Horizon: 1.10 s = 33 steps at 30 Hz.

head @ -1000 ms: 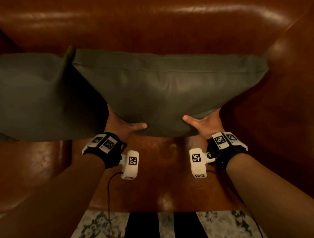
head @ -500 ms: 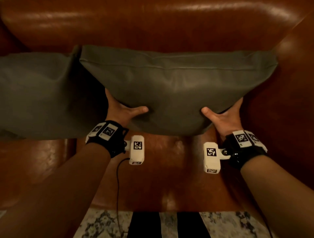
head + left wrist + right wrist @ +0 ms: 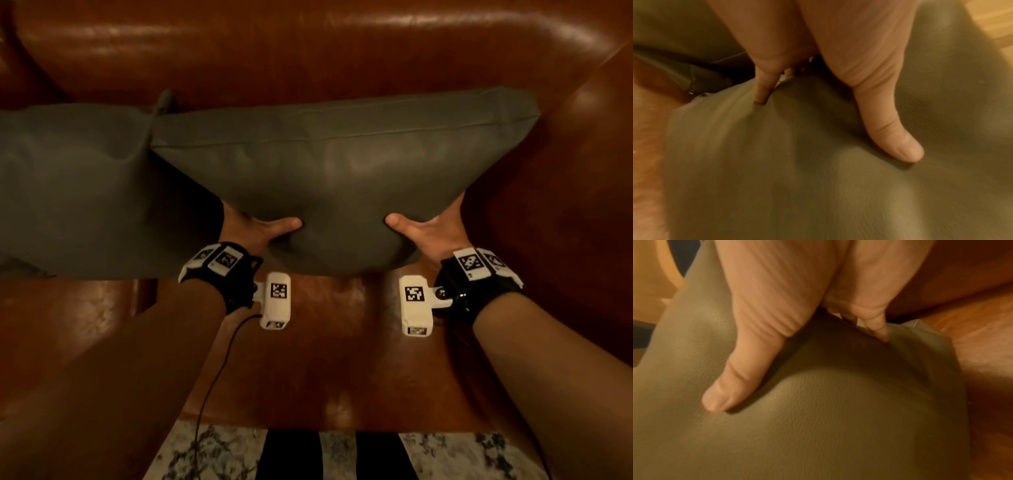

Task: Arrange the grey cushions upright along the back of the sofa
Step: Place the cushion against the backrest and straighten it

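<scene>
A grey cushion [image 3: 335, 178] stands against the brown leather sofa back [image 3: 308, 51], near the right armrest. My left hand [image 3: 260, 231] grips its lower left edge, thumb on the front face and fingers hidden behind. My right hand [image 3: 424, 229] grips the lower right edge the same way. In the left wrist view the thumb [image 3: 898, 142] presses into the grey cushion [image 3: 818, 178]. The right wrist view shows the right thumb [image 3: 731, 391] dug into the cushion [image 3: 828, 418]. A second grey cushion [image 3: 75, 192] stands upright to the left, touching the first.
The sofa seat [image 3: 325, 359] lies bare below the cushions. The right armrest [image 3: 582, 205] rises close beside the held cushion. A patterned rug [image 3: 212, 452] shows at the bottom edge. A thin cable [image 3: 219, 373] hangs from my left wrist camera.
The held cushion has moved back and to the right, and its top now leans on the sofa back beside the armrest. Both hands kept their grip on its lower edge.
</scene>
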Motion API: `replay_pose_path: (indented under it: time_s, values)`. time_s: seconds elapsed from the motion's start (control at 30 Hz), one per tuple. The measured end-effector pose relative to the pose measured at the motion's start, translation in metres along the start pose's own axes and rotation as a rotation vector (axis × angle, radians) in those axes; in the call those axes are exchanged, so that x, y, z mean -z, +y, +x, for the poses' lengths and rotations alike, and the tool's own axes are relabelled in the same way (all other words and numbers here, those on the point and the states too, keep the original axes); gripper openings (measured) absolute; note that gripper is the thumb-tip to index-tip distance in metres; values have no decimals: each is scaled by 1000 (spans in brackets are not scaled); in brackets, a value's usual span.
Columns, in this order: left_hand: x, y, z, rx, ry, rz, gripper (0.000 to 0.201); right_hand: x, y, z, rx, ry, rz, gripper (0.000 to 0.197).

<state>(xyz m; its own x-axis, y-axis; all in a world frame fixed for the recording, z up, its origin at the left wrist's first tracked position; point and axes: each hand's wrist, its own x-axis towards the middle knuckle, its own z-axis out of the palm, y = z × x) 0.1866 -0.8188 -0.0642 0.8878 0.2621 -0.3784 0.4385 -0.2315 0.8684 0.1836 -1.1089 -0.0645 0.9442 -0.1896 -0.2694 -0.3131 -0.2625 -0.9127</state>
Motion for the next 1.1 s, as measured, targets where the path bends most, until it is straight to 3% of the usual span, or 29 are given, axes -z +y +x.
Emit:
replay_pose_path:
  time_s: [0.1, 0.23, 0.4, 0.47, 0.6, 0.67, 0.77, 0.87, 0.97, 1.07, 1.1]
  values:
    - [-1, -2, -2, -4, 7, -28, 95, 1, -5, -5, 3, 25, 13, 102]
    - [7, -17, -23, -20, 70, -61, 114, 8, 9, -18, 0, 38, 77, 107]
    - [3, -42, -36, 107, -45, 32, 144, 10, 47, -40, -159, -68, 92, 127]
    - [-6, -46, -31, 135, -68, 96, 144, -1, 53, -42, -198, -114, 39, 127]
    - [-14, -45, -15, 127, -36, 94, 127, -18, 45, -29, -177, -68, -19, 114]
    - [-9, -48, -14, 139, -35, 99, 137, -16, 46, -31, -192, -73, 3, 116]
    - [-3, -55, -22, 299, -29, 21, 149, -3, 53, -40, -284, -83, 149, 124]
    - [-7, -57, -22, 449, -99, -39, 141, -3, 52, -40, -372, -125, 274, 105]
    - [-16, -54, -12, 503, -157, -234, 112, -13, 48, -30, -444, -160, 285, 78]
    - [-23, -48, -15, 537, -191, -270, 111, -9, 41, -32, -439, -141, 315, 73]
    - [-28, -50, -18, 544, -190, -287, 119, -1, 38, -36, -428, -121, 304, 73]
